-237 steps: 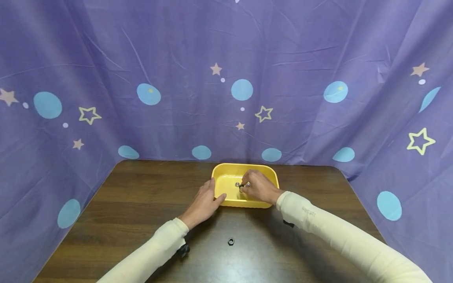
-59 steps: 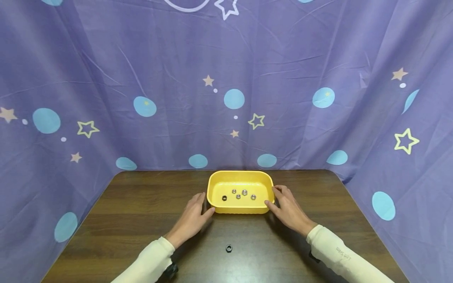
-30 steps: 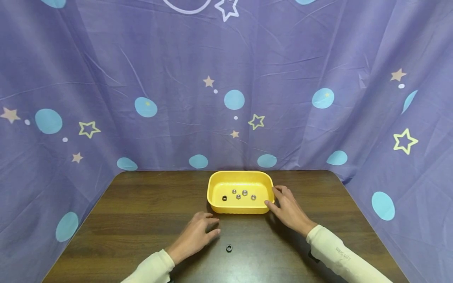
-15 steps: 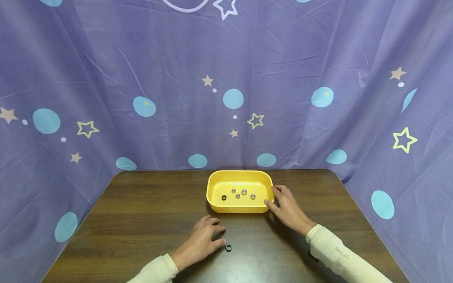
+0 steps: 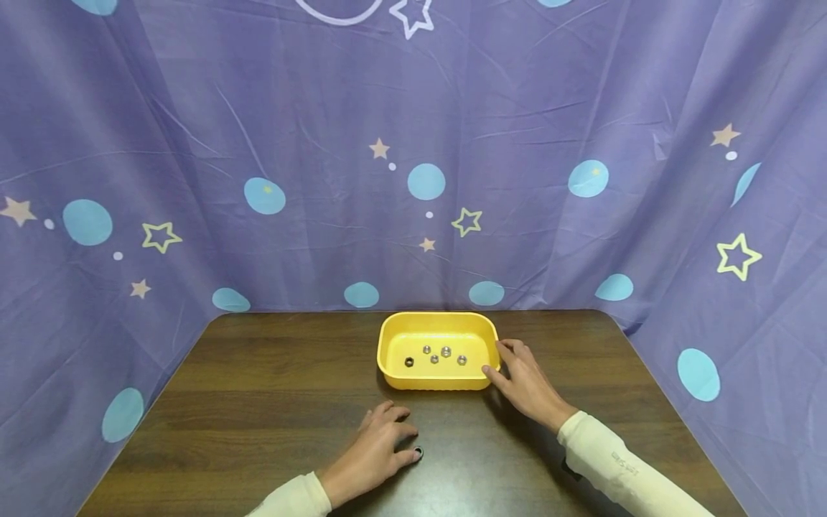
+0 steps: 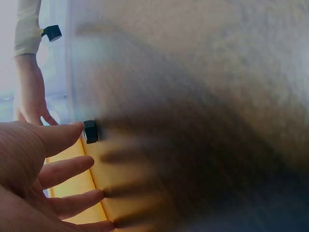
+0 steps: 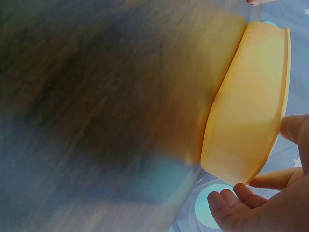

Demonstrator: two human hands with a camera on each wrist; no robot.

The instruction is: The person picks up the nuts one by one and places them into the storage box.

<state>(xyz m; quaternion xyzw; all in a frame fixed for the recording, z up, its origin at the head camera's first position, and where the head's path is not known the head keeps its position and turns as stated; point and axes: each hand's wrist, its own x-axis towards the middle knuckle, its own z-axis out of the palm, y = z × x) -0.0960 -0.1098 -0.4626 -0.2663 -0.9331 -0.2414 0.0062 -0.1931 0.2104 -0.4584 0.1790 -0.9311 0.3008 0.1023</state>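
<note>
A black hex nut (image 6: 90, 132) lies on the table in front of the bin. My left hand (image 5: 370, 454) is over the table with its fingers spread and slightly bent. Its thumb tip is right at the nut and partly hides it in the head view; whether they touch I cannot tell. My right hand (image 5: 528, 384) holds the front right corner of a yellow plastic bin (image 5: 439, 383), thumb on the front rim and index finger at the right end. Inside the bin lie a black nut (image 5: 409, 362) and several silver nuts (image 5: 446, 352).
The dark wooden table (image 5: 271, 388) carries the bin near its back edge. A purple curtain (image 5: 323, 230) with stars and blue dots hangs behind and along both sides.
Earlier my right hand was inside the bin; it then moved to the right corner and stays there. My left hand left the bin's left end and came toward me to the nut.
</note>
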